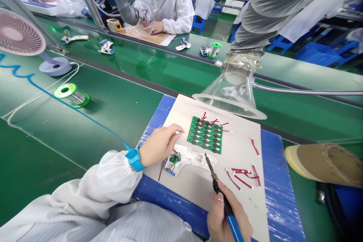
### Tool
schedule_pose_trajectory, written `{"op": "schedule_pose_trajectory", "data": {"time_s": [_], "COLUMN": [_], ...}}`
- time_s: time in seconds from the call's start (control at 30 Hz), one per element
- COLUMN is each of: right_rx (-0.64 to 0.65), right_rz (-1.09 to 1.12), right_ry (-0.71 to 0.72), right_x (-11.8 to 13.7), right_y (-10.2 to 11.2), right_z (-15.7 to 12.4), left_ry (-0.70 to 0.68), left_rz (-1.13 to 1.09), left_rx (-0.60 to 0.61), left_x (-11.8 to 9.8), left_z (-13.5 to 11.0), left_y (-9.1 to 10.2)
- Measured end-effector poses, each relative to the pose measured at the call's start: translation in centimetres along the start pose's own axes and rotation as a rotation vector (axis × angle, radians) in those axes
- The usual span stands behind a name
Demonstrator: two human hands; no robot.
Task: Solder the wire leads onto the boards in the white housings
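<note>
Green worktops [93,121] are running in long rows across the room, and a co-worker [167,7] is bending over a bench beyond. Nearest, a white board [193,193] is lying on a blue mat [279,196], while a clear funnel [229,96] is hanging just above its far edge, apparently placed to draw off fumes. The left hand [160,145] is curling its fingers together over a clear holder [198,155] carrying a small green board [175,157], seemingly steadying it, though whether it is touching or gripping cannot be told. The right hand [224,211] is pinching a soldering iron [218,185] like a pen, its tip angling down just beside the holder. A green circuit panel [204,135] is sitting beyond, and red wires [242,177] are lying nearby, likely kept within reach. A blue wrist strap [135,160] is circling the left wrist, its cord [85,116] trailing across the worktop, probably for grounding.
</note>
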State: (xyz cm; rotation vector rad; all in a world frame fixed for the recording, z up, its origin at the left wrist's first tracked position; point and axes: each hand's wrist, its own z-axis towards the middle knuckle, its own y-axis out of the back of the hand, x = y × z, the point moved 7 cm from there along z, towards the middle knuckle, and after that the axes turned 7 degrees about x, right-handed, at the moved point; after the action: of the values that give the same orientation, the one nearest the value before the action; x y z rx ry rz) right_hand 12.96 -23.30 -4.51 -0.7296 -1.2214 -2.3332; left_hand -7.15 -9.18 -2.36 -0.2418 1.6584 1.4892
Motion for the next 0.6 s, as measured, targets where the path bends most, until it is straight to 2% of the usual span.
{"op": "schedule_pose_trajectory", "data": {"time_s": [0.13, 0.23, 0.43, 0.5, 0.6], "right_rx": [0.072, 0.083, 0.126, 0.133, 0.131], "right_rz": [-0.027, -0.048, -0.171, -0.210, -0.218], "right_ry": [0.053, 0.105, 0.120, 0.110, 0.143], "right_x": [0.8, 1.2, 0.9, 0.8, 1.1], "right_y": [-0.8, -1.3, -2.1, -2.2, -2.4], "right_z": [1.0, 1.4, 1.3, 1.3, 1.3], "left_ry": [-0.029, -0.091, -0.124, -0.100, -0.106], "left_rz": [0.059, 0.135, 0.168, 0.165, 0.133], "left_rx": [-0.018, 0.043, 0.295, 0.320, 0.287], "left_x": [1.1, 1.6, 2.0, 2.1, 1.7], "left_z": [-2.4, -4.2, -5.8, -5.6, -5.0], "left_y": [1.9, 2.4, 0.6, 0.2, 0.3]}}
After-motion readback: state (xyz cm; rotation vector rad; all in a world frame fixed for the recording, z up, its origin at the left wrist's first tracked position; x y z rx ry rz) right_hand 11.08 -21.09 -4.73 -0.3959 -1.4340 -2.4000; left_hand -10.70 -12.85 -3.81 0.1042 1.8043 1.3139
